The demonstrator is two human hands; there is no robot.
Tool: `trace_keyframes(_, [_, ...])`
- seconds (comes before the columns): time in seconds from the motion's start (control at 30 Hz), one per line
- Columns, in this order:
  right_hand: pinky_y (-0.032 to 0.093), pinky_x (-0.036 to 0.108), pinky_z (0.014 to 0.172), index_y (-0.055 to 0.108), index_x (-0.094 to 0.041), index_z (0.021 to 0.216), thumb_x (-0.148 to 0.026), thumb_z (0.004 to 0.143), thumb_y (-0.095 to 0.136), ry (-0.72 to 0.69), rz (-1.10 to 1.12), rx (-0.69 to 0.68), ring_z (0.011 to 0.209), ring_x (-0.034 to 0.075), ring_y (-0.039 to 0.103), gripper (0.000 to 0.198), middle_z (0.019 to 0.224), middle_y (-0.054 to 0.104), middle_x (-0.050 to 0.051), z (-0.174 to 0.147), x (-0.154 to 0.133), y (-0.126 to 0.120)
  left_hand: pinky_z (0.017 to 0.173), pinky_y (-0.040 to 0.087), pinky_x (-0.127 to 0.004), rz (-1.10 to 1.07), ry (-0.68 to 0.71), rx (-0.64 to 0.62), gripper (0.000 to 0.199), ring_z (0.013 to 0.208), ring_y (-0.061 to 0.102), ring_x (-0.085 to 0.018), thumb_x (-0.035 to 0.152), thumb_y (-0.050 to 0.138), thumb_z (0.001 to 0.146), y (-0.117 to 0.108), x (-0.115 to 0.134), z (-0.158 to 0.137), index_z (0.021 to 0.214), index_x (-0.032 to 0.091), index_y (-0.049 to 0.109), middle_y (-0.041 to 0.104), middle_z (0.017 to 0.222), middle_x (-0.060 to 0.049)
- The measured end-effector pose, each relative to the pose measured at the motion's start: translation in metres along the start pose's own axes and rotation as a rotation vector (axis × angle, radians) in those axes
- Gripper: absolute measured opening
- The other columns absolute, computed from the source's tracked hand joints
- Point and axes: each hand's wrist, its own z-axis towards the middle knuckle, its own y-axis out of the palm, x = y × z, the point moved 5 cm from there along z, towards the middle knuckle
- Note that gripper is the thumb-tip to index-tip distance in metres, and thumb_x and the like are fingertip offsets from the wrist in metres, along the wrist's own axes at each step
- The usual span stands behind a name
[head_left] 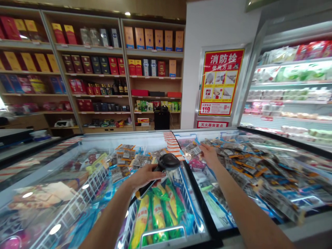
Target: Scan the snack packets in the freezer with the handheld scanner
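My left hand (148, 179) is wrapped round the handle of a black barcode scanner (168, 162), held over the chest freezer's wire basket. Beneath it lie several packs of corn (158, 214) in green and yellow wrapping. Farther right, my right hand (209, 155) grips the edge of a small clear packet (191, 151) with a blue edge and brownish contents. To that hand's right, many similar packets with orange and blue edges (246, 159) are heaped over the freezer. More such packets (126, 154) lie on the left side, beyond the scanner.
A black frame bar (199, 193) runs between the two freezer sections. White wire basket walls (75, 200) stand at the left. Shelves of boxed goods (95, 65) line the back wall, beside a red fire hydrant notice (221, 82). A lit refrigerated display (293, 86) stands at the right.
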Motion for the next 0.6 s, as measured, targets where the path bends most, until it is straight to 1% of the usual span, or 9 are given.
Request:
trace_keyframes(0.13, [0.03,0.024,0.04,0.063,-0.016,0.079,-0.036,0.053,0.064,0.007,-0.002,0.013,0.038,0.008,0.038,0.033,0.046,0.052,-0.005,-0.002,-0.001,0.002,0.048,0.032,-0.022,0.036,-0.006,-0.012,0.025,0.045,0.044,-0.007,0.038,0.06,0.063,0.002,0.0,0.0,0.066,0.016,0.048,0.051,0.051,0.005])
trace_keyframes(0.27, [0.03,0.024,0.041,0.063,-0.018,0.076,-0.036,0.055,0.061,0.008,-0.014,0.031,0.039,0.009,0.038,0.028,0.045,0.051,-0.004,-0.003,-0.005,0.002,0.048,0.032,-0.022,0.033,-0.004,-0.047,0.027,0.046,0.045,-0.008,0.041,0.059,0.063,0.005,0.0,-0.002,0.067,0.016,0.049,0.051,0.052,0.005])
trace_keyframes(0.43, [0.029,0.026,0.043,0.063,-0.018,0.072,-0.035,0.053,0.062,-0.038,0.001,0.031,0.041,0.01,0.039,0.026,0.046,0.052,-0.003,-0.005,-0.011,0.004,0.048,0.032,-0.022,0.003,-0.047,-0.041,0.027,0.046,0.044,-0.008,0.04,0.061,0.062,0.006,-0.002,-0.003,0.068,0.016,0.049,0.051,0.054,0.004])
trace_keyframes(0.6, [0.028,0.026,0.043,0.063,-0.017,0.07,-0.033,0.053,0.061,-0.069,-0.03,0.033,0.043,0.011,0.041,0.023,0.046,0.053,-0.003,-0.006,-0.014,0.007,0.048,0.031,-0.022,-0.033,-0.008,-0.052,0.026,0.045,0.043,-0.007,0.039,0.061,0.062,0.007,0.002,-0.003,0.066,0.016,0.049,0.05,0.052,0.005])
